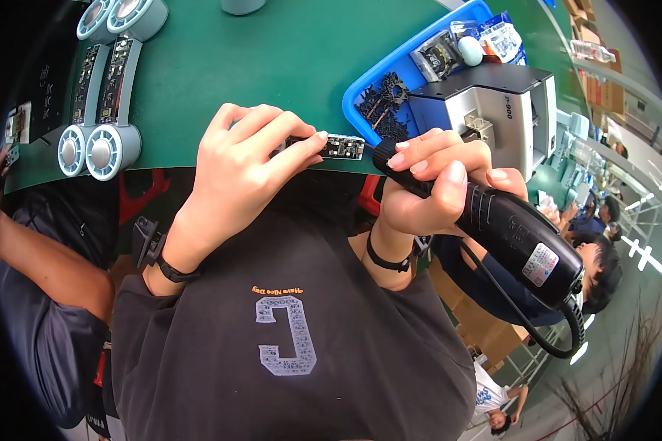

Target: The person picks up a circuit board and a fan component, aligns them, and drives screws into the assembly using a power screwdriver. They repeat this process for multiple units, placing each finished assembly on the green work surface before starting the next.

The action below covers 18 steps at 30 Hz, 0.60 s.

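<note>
Circuit board (343, 146) pinched at the green table's (250, 66) edge, left thumb and fingers of the left hand (246, 158) clamped on its left end! Right hand (445, 180) wraps one black power tool (518, 235); one board gripped, one blue tray (401, 57), two round-ended frames (113, 152).

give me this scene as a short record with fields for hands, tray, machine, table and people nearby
left hand: pinches a small circuit board
right hand: grips a black corded power tool
tool tip: close to the board's right end; contact cannot be told
tray: blue tray with small black parts in it
machine: silver and black box-shaped machine, right of the black parts
table: green table, two grey-blue pieces with round ends at left
nearby: another person's arm at left
</note>
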Tool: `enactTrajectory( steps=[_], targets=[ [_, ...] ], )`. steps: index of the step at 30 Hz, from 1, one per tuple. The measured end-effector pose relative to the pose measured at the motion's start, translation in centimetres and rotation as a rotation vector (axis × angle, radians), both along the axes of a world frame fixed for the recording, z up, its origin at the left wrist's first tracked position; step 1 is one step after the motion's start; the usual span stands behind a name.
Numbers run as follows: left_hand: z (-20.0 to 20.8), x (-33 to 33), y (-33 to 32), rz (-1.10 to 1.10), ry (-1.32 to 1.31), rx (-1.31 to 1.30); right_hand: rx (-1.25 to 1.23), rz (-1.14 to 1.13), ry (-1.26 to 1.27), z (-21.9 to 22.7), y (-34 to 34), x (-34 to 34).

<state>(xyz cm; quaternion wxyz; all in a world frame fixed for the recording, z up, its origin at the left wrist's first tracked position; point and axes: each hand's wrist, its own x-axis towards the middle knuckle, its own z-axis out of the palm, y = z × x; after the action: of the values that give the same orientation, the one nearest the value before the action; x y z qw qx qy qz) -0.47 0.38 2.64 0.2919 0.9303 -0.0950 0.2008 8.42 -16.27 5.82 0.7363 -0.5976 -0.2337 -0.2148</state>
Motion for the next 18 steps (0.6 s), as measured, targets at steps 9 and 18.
enactTrajectory(
  steps=[9, 18],
  targets=[
    [0.1, 0.1, 0.0, -0.004, -0.003, 0.009, 0.05, -0.027, 0.012, -0.4, 0.3, 0.2],
    [0.6, 0.4, -0.4, -0.012, -0.016, 0.003, 0.011, -0.074, 0.019, 1.6, -1.7, 0.5]
  ],
)
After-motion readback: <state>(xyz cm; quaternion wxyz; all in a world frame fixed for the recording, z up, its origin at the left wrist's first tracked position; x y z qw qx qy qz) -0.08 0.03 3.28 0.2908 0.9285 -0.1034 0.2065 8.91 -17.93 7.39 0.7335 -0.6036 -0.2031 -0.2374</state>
